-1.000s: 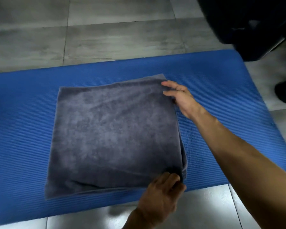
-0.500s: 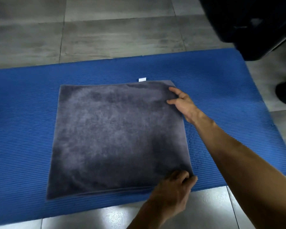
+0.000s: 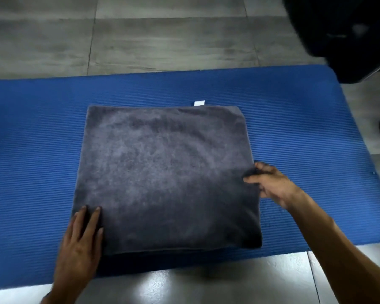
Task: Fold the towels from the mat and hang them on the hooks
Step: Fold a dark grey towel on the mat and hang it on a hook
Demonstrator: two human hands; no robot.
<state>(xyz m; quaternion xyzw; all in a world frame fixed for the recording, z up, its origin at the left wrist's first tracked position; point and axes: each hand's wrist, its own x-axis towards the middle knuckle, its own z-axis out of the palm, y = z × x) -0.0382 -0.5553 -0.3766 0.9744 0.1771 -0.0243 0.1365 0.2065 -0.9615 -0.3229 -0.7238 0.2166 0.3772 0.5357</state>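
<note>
- Blue mat [image 3: 31,132] — bare strips left, right and beyond the folded grey towel [image 3: 167,176]; a hand could pass over any of them.
- White tag [image 3: 199,103] — small, just past the towel's far edge.
- Left hand [image 3: 81,244] — flat on the towel's near-left corner, covering that corner.
- Right hand [image 3: 270,183] — at the towel's right edge, blocking its middle stretch.
- Dark bulky object [image 3: 342,36] — overhangs the mat's far-right corner.
- Tiled floor [image 3: 162,40] — open beyond the mat.

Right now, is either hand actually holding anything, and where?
The right hand pinches the grey towel at its right edge. The left hand just rests flat on its near left corner.
</note>
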